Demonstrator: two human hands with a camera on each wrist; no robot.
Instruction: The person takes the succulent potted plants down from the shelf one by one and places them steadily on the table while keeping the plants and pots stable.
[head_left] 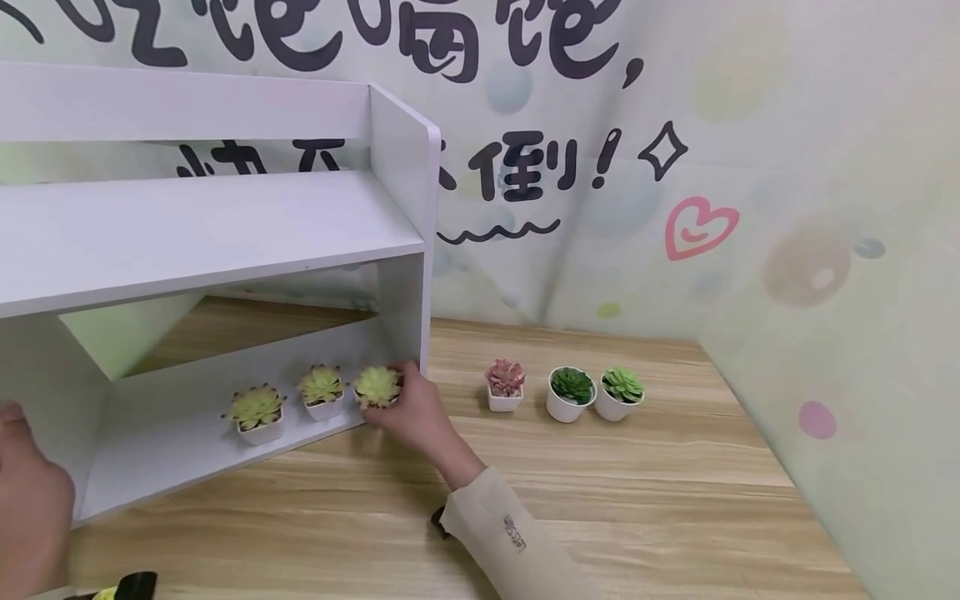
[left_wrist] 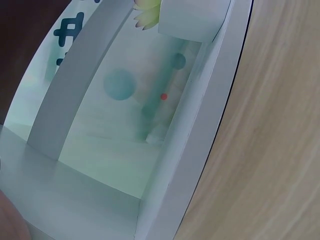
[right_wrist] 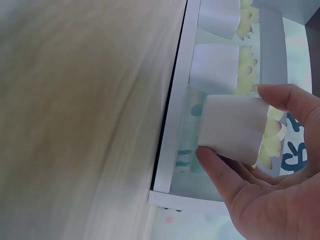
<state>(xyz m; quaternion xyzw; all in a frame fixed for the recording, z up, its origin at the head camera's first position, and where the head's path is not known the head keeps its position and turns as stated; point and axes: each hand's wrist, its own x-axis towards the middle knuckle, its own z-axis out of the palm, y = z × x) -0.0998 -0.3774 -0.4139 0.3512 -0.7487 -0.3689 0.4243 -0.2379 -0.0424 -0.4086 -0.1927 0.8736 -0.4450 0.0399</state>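
Note:
My right hand pinches a small potted succulent with yellow-green leaves, near the right end of the white shelf unit's bottom board. In the right wrist view, thumb and fingers press opposite sides of its square white pot. To its left on the same board stand a second matching succulent and a third. My left hand is by the unit's left side panel, partly out of frame; most of its fingers are hidden.
Right of the unit, a reddish succulent in a square pot and two green plants, one dark and one bright, stand on the wooden table. A patterned wall cloth hangs behind. A black-and-yellow object shows at the bottom left.

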